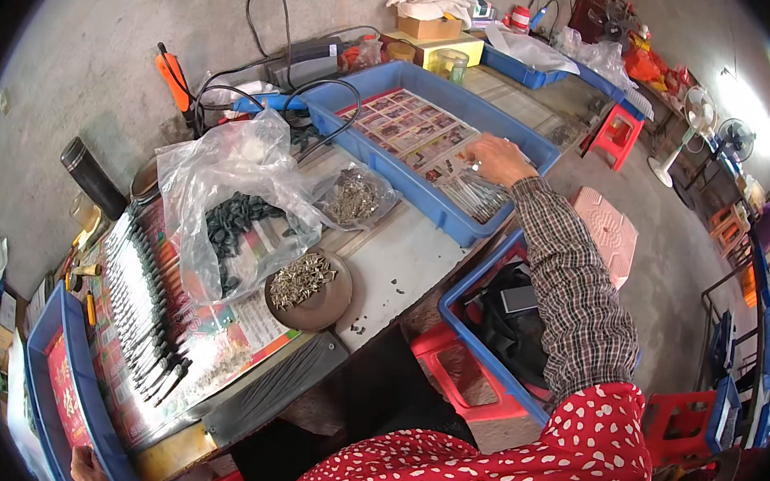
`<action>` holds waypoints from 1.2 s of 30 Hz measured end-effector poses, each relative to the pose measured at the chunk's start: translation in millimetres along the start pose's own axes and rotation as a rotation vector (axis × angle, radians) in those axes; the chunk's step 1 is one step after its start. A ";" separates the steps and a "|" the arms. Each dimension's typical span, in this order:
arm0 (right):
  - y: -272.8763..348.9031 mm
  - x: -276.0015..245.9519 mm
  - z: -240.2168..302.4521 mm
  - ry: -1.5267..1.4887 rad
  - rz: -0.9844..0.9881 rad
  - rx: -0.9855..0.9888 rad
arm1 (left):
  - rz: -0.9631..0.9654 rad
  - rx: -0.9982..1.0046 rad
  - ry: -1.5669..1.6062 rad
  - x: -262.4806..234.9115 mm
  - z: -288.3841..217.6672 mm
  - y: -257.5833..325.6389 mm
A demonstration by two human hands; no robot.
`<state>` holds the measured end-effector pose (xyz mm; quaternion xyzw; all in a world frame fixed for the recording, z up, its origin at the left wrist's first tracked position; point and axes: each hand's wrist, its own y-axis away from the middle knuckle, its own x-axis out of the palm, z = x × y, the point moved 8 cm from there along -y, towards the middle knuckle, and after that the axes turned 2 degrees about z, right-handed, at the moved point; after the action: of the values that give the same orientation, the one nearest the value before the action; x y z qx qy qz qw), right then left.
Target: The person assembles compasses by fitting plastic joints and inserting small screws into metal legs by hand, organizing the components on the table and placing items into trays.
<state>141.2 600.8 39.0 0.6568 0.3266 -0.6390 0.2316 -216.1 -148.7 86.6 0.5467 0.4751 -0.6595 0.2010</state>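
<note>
At the near right corner of the big blue tray (pixel 424 198), lying in a fanned heap: a bundle of thin silvery metal pins (pixel 477 193), long and slender, glinting, all pointing roughly the same way. Resting right at the heap's upper edge: the right hand (pixel 497 159), fingers curled down onto the pins and seemingly pinching a few; too small to tell exactly how many. Covering the tray floor beyond the hand: a sheet of small colourful printed pictures (pixel 409 131).

Reaching out from the lower edge: a checked sleeve under a red dotted garment. Gripping the near edge of a second blue tray (pixel 47 377) at the lower left corner: the left hand (pixel 88 468), mostly cut off by the frame, fingers wrapped round the rim.

Lying on the counter (pixel 401 260) between the two trays: a clear plastic bag of dark small parts (pixel 233 219), a smaller bag of silvery bits (pixel 355 197), a round brown dish heaped with tiny metal pieces (pixel 307 286), and a long row of dark-tipped pins laid side by side (pixel 140 303). Standing off to the right on the floor: a red stool (pixel 617 132) and a pink stool (pixel 609 226).
</note>
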 end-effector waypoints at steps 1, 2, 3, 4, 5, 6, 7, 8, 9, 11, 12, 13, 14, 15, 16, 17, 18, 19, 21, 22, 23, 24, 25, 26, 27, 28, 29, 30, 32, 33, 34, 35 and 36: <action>1.8 -2.1 -2.5 -0.001 -0.013 0.038 | -0.058 -0.005 -0.032 -6.3 -5.6 0.7; 1.1 -1.5 -4.0 0.002 -0.013 0.037 | -0.115 -0.011 -0.064 -12.3 -11.2 1.6; 0.0 1.7 -6.7 0.016 0.021 0.057 | -0.114 -0.013 -0.062 -13.3 -16.4 1.9; -0.6 4.8 -9.1 0.029 0.056 0.077 | -0.264 0.036 -0.039 -25.9 -25.5 4.9; -0.9 5.5 -9.4 0.032 0.057 0.076 | -0.414 0.085 -0.017 -38.2 -35.2 9.5; -0.2 5.6 -7.7 0.016 0.091 0.108 | -0.412 0.080 -0.017 -42.1 -43.1 9.4; 1.7 0.9 -4.6 0.007 0.120 0.139 | -0.478 0.072 0.013 -53.2 -47.4 13.9; 2.2 -2.3 -2.6 0.016 0.115 0.133 | -0.545 0.062 0.042 -62.6 -52.1 18.7; 1.8 -2.8 -4.4 0.055 0.083 0.128 | -0.579 0.052 0.037 -67.8 -60.1 20.0; 0.4 -3.6 -1.4 0.095 0.053 0.114 | -0.567 0.074 0.069 -72.8 -82.0 19.3; 1.9 -3.8 0.0 0.055 0.058 0.129 | -0.556 0.106 0.100 -74.3 -89.4 20.8; 2.2 -4.0 0.5 0.016 0.062 0.144 | -0.542 0.112 0.145 -71.0 -90.5 23.3; 0.9 -3.0 0.8 0.017 0.062 0.138 | -0.541 0.107 0.143 -69.6 -93.8 25.9; 2.1 -4.5 -3.0 -0.001 0.028 0.142 | -0.515 0.106 0.176 -66.3 -98.2 26.3; 3.0 -5.6 -7.4 -0.018 -0.007 0.146 | -0.489 0.104 0.209 -61.7 -100.2 26.6; 1.9 -0.9 -14.3 -0.013 -0.009 0.146 | -0.467 0.118 0.250 -54.7 -98.7 28.7; 0.4 2.7 -19.8 0.030 0.001 0.177 | -0.467 0.114 0.255 -52.3 -101.2 29.1; -0.5 5.1 -26.1 0.074 0.010 0.209 | -0.436 0.143 0.218 -49.7 -110.8 28.4; 0.7 8.1 -30.0 0.094 0.014 0.213 | -0.243 -0.024 0.314 -29.2 -105.1 31.5; 2.5 6.3 -26.7 0.107 0.015 0.215 | -0.244 -0.029 0.314 -20.0 -99.3 35.7; 4.0 3.6 -23.3 0.109 0.013 0.210 | -0.223 -0.163 0.542 1.5 -76.9 36.5; 6.4 0.1 -19.7 0.112 0.022 0.222 | -0.199 -0.298 0.769 27.3 -51.1 39.3; 9.0 -1.4 -18.9 0.114 0.031 0.238 | -0.165 -0.180 0.765 47.4 -29.7 41.0; 8.5 -1.3 -17.0 0.122 0.028 0.233 | -0.167 -0.188 0.771 47.2 -33.4 42.9; 8.7 0.6 -19.3 0.133 0.029 0.229 | -0.173 -0.155 0.809 42.6 -47.3 41.9; 9.6 0.9 -20.1 0.141 0.031 0.225 | -0.179 -0.121 0.844 38.6 -57.6 41.2; 10.5 -0.7 -22.1 0.148 0.028 0.224 | -0.181 -0.125 0.849 40.2 -60.0 41.5; 10.8 -1.4 -21.4 0.149 0.025 0.226 | -0.162 -0.105 0.877 43.3 -63.7 42.3; 11.2 -3.7 -18.8 0.154 0.019 0.226 | -0.145 -0.088 0.908 43.3 -70.9 44.9; 12.3 -7.0 -18.4 0.156 -0.004 0.247 | -0.093 -0.120 0.971 45.8 -75.8 47.1; 13.4 -9.3 -17.0 0.157 -0.027 0.266 | -0.039 -0.153 1.033 47.2 -81.7 49.5; 15.1 -10.1 -15.5 0.161 -0.028 0.264 | -0.018 -0.182 1.029 43.6 -89.2 50.5; 18.2 -16.7 -12.6 0.115 -0.104 0.259 | -0.021 -0.185 1.031 41.9 -91.6 51.3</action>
<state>163.5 595.3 54.4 0.6990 0.2876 -0.6481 0.0926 -140.8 -84.5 32.0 0.7757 0.5738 -0.2621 -0.0181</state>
